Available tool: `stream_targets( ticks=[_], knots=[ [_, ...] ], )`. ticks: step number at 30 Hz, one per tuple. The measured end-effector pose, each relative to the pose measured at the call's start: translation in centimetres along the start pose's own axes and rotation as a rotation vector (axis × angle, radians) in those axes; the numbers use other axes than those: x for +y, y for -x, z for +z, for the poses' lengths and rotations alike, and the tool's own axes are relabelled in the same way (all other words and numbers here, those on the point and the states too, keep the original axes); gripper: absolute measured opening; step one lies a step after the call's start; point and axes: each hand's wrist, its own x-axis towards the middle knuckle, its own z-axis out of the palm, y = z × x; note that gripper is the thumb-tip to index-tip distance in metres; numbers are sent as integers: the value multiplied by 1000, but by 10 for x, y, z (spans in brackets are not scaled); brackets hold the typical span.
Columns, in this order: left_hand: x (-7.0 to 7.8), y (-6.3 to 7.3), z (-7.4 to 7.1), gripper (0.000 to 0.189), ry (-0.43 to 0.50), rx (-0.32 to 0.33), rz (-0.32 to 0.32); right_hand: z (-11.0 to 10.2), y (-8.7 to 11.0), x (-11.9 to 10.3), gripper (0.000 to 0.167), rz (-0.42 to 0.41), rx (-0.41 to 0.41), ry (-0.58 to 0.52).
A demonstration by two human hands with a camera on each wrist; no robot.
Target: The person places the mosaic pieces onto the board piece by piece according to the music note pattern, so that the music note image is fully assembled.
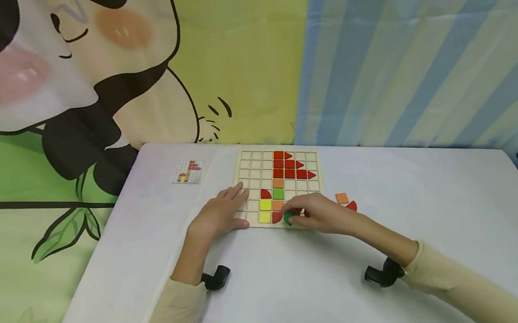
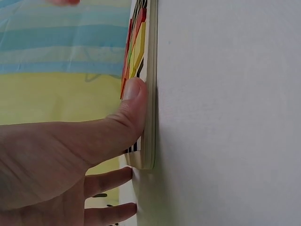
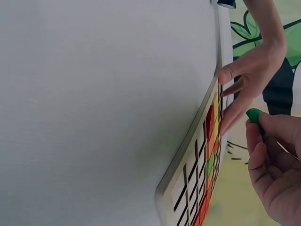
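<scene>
A wooden grid board (image 1: 249, 172) lies on the table with red, orange, yellow and green tiles set in some of its squares. My left hand (image 1: 219, 213) rests along the board's left side, its fingers extended and the thumb on the near corner. In the left wrist view the thumb (image 2: 131, 92) presses on the board's edge. Over the board's near edge, my right hand (image 1: 320, 213) pinches a small green tile (image 3: 254, 115) between thumb and fingertips. The tile has a curved edge and is partly hidden by the fingers. Beside it sits a red quarter-round tile (image 1: 276, 217).
A small pattern card (image 1: 189, 171) with a coloured grid picture lies left of the board. To the right, an orange square tile (image 1: 342, 198) and a red rounded tile (image 1: 352, 206) lie on the white tabletop (image 1: 422, 205). A printed cloth (image 1: 244, 49) hangs behind the table.
</scene>
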Motion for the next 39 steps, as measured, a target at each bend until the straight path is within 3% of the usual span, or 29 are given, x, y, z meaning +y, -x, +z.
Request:
stream_targets(
  ticks=[3,8,13,35,39],
  knots=[
    [0,-1,-1,85,-9,-6,21,2,-24,-2,23,-14,-35,24],
    [-1,-1,-4,83,-46,13,63,5,-60,-5,23,-64,-20,60],
    [-2,-3,-7,83,-51,19,76,14,-82,-3,24,-82,-77,89],
    [-8,-5,-2,82,-40,43,73,27,-91,-7,24,-182,-157,351],
    [-9,-5,-2,82,-33,42,71,29,-93,-6,21,-270,-167,389]
  ],
)
